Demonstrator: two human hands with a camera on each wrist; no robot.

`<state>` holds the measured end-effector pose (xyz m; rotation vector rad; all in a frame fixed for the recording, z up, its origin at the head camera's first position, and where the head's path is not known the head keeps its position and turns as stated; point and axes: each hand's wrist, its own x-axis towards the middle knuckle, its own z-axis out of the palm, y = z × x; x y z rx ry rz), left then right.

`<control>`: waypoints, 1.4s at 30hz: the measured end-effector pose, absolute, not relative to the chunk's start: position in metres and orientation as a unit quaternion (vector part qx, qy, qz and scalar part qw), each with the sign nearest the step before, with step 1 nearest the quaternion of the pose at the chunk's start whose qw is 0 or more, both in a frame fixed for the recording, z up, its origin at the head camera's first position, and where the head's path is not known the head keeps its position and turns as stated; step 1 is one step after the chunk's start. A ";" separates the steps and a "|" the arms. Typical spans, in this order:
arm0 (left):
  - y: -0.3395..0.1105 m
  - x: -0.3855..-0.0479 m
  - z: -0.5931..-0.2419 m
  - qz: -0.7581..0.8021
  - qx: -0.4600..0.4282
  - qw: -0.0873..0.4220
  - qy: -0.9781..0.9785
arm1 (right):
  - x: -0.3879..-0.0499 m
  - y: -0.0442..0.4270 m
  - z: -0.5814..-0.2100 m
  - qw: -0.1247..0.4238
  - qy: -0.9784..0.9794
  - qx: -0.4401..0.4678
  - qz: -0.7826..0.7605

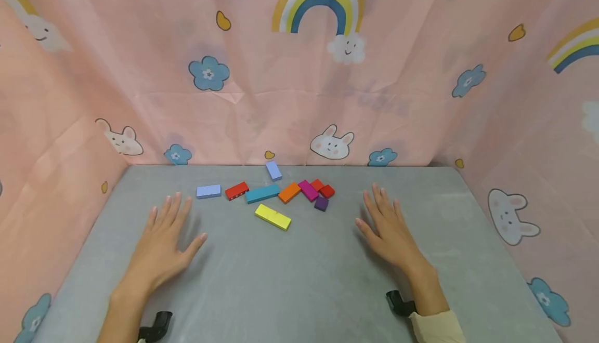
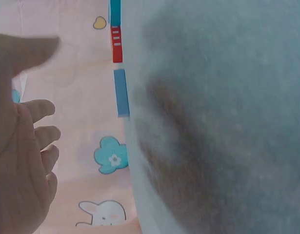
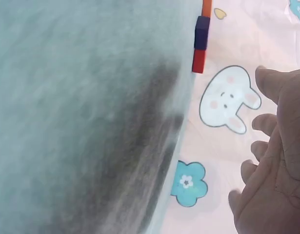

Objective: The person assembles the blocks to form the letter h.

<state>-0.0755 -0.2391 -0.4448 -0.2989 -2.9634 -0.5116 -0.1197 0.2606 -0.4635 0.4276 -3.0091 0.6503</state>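
Observation:
In the head view, my left hand is spread palm down at the left, holding nothing, nearest to a light blue block. My right hand, also spread and holding nothing, is right of a dark purple block and a small red block. Between the hands lie a yellow block, a blue block, a red block with white marks, an orange block and a magenta block. Both wrist views show bare palms above the surface.
A grey table carries the blocks. Another light blue block lies near its back edge. A pink patterned curtain stands behind and on both sides. Black devices are at the wrists, the other one by the right sleeve.

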 end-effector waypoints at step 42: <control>-0.142 -0.147 -0.460 -0.239 -0.195 0.037 -0.951 | -0.136 0.105 -0.448 -0.025 -0.925 0.293 0.241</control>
